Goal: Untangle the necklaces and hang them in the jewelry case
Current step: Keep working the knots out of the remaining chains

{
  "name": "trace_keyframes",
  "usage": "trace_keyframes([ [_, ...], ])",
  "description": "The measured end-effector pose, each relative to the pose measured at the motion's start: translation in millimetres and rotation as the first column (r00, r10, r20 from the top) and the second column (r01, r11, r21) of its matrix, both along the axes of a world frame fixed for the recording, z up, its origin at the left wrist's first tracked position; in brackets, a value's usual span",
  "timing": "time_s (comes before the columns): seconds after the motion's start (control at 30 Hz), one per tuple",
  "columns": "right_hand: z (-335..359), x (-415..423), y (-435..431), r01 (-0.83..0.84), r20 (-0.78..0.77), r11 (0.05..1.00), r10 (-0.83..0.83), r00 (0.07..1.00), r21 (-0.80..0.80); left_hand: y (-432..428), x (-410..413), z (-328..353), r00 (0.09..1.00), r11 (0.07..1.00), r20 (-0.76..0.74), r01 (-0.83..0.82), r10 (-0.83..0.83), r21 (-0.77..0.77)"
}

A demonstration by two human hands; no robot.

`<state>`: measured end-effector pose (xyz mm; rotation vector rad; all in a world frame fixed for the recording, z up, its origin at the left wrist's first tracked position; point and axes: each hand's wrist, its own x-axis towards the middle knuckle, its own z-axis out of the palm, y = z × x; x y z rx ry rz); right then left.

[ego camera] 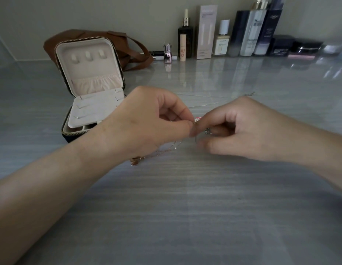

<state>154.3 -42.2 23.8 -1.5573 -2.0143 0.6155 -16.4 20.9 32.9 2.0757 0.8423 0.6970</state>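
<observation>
Over the bench (185,217) the left hand (147,123) and the right hand (241,131) pinch the tangled necklaces (162,151) between curled fingers (178,110), beside the open jewelry case (93,88), so untangling is in hand; next, probably, strands need gentle separating.

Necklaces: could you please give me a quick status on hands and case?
Left hand and right hand both pinching the thin tangled metal chains above the grey tabletop. Open cream-lined zip jewelry case at left, hooks bare. Nothing blocking the case.
</observation>
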Motion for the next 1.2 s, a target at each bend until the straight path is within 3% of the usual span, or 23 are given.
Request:
trace_keyframes([
  [0.17, 3.8, 3.6, 0.1, 0.028, -0.057, 0.999, -0.026, 0.998, 0.037, 3.4, -1.6, 0.0, 1.000, 1.000, 0.000, -0.026, 0.026, 0.004],
  [0.6, 14.1, 10.8, -1.5, 0.132, -0.263, 0.990, -0.142, 0.954, -0.058, 5.4, -2.5, -0.4, 0.999, 1.000, -0.030, -0.023, 0.024, 0.019],
  [0.83, 12.7, 12.1, -1.0, 0.118, -0.243, 0.992, -0.126, 0.962, -0.046, 7.9, -4.4, -0.4, 0.998, 0.999, -0.059, -0.018, 0.020, 0.046],
  [1.07, 10.6, 12.0, -3.7, -0.091, -0.078, 0.987, 0.081, 0.994, -0.134, 5.5, -4.6, 2.5, 1.000, 0.999, -0.021, -0.007, 0.008, 0.050],
  [1.2, 8.5, 10.5, -2.6, -0.096, -0.057, 0.988, 0.089, 0.994, -0.121, 3.7, -3.5, 1.2, 1.000, 0.999, -0.008, 0.023, -0.023, 0.037],
])
